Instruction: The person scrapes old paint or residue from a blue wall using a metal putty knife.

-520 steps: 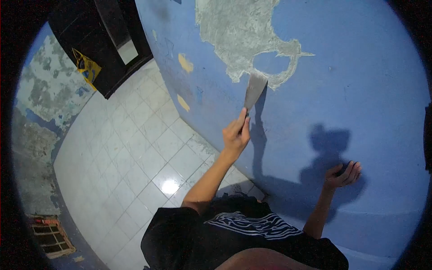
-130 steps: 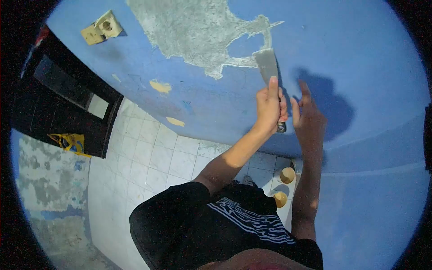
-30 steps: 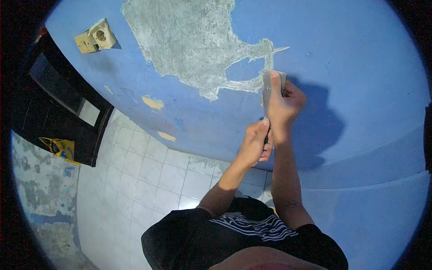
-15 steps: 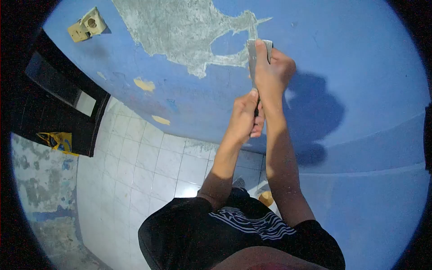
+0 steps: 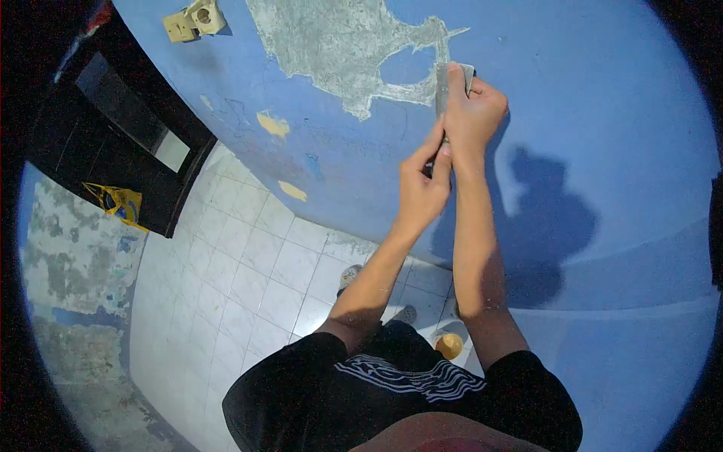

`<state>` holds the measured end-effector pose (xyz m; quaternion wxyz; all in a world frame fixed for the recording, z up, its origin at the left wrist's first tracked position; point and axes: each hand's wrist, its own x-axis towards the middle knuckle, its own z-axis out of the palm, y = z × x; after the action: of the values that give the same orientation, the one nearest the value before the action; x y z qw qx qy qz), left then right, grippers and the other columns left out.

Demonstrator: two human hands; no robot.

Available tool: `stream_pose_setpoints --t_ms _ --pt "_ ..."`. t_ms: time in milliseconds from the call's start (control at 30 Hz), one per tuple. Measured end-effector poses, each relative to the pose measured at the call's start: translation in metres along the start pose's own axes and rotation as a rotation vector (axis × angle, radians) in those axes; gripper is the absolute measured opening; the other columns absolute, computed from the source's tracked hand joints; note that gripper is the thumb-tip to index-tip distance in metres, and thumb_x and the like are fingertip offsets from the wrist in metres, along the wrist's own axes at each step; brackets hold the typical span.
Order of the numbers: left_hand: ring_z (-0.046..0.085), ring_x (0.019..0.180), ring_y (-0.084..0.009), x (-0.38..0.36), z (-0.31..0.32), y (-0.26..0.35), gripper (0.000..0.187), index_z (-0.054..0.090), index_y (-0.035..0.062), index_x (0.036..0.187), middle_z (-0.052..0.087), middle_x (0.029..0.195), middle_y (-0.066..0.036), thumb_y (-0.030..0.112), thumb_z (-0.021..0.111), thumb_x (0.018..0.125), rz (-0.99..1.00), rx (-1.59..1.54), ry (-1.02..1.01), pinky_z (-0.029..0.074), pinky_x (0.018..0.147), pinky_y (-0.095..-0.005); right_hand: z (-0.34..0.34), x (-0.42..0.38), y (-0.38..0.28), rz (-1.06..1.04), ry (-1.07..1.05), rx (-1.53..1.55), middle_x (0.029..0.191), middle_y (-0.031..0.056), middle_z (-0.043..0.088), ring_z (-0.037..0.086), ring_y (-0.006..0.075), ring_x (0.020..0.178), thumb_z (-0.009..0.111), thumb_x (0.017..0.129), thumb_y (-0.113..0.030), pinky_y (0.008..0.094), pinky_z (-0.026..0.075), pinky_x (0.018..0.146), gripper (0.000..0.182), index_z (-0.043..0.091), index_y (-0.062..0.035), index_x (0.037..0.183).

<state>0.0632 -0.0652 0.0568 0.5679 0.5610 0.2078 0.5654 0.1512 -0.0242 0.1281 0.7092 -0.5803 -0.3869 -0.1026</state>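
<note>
A scraper (image 5: pixel 441 92) with a flat metal blade stands against the blue wall (image 5: pixel 572 83), its blade edge at the lower end of a narrow bare grey strip. My right hand (image 5: pixel 476 120) is closed around the blade, thumb pressed flat on its face near the edge. Lower down, my left hand (image 5: pixel 424 181) grips the dark handle between thumb and fingers; much of the handle is hidden. Just left of the blade lies a large patch of exposed grey plaster (image 5: pixel 331 56) with ragged edges, enclosing an oval of blue paint.
A cream socket and switch (image 5: pixel 197 20) sit on the wall at upper left. Below are white floor tiles (image 5: pixel 256 264), a yellow round object (image 5: pixel 449 346) near my feet, a dark door (image 5: pixel 98 143) and a yellow bag (image 5: pixel 120 205) at left.
The view has shifted, so the wall patch appears further right and slightly higher. My left hand's fingers have changed their hold on the handle, while my right hand stays on the blade.
</note>
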Motion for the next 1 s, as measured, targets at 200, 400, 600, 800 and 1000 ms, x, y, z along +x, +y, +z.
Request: stream_pose_setpoints --t_ms 200,400,600,800,1000 --pt "0.052 0.06 -0.0036 0.005 -0.003 -0.013 0.041 0.055 0.0013 0.135 0.068 0.111 -0.023 0.006 0.052 0.094 0.244 0.282 0.002 0.043 0.051 -0.0259 0.003 -0.005 0.005 0.05 0.02 -0.015 0.047 -0.0047 0.041 0.033 0.0058 0.048 0.07 0.088 -0.03 0.0306 0.027 0.045 0.044 0.06 -0.0001 0.058" --pt "0.051 0.058 -0.0023 0.01 -0.009 -0.007 0.041 0.054 0.0006 0.135 0.068 0.113 -0.022 0.005 0.052 0.094 0.196 0.145 -0.032 0.041 0.048 -0.024 0.006 -0.001 -0.024 0.055 0.038 -0.161 0.045 0.0059 0.039 0.033 0.0074 0.045 0.071 0.087 -0.026 0.0322 0.028 0.043 0.045 0.052 0.0001 0.055" --pt "0.054 0.063 -0.003 0.017 -0.012 -0.007 0.04 0.054 -0.0016 0.135 0.064 0.121 -0.023 0.005 0.051 0.095 0.23 0.154 -0.064 0.041 0.049 -0.0232 0.011 -0.001 -0.014 0.101 0.056 -0.156 0.046 0.0063 0.043 0.035 0.0078 0.045 0.071 0.087 -0.025 0.0322 0.031 0.043 0.04 0.057 -0.0007 0.059" --pt "0.056 0.065 -0.005 0.017 -0.018 -0.019 0.041 0.052 -0.0032 0.136 0.064 0.122 -0.024 0.004 0.05 0.095 0.31 0.205 -0.11 0.046 0.054 -0.0244 0.014 -0.004 0.001 0.021 0.123 -0.135 0.048 0.0023 0.047 0.037 0.005 0.048 0.072 0.087 -0.024 0.0301 0.033 0.044 0.035 0.061 -0.0025 0.062" --pt "0.064 0.08 -0.0083 0.015 -0.01 -0.008 0.04 0.054 -0.0029 0.134 0.062 0.124 -0.025 0.006 0.05 0.096 0.161 0.149 -0.101 0.051 0.062 -0.0268 0.007 0.0 -0.007 -0.039 0.037 -0.058 0.047 0.0011 0.046 0.038 0.0048 0.049 0.072 0.088 -0.026 0.0296 0.033 0.044 0.039 0.059 -0.0026 0.06"
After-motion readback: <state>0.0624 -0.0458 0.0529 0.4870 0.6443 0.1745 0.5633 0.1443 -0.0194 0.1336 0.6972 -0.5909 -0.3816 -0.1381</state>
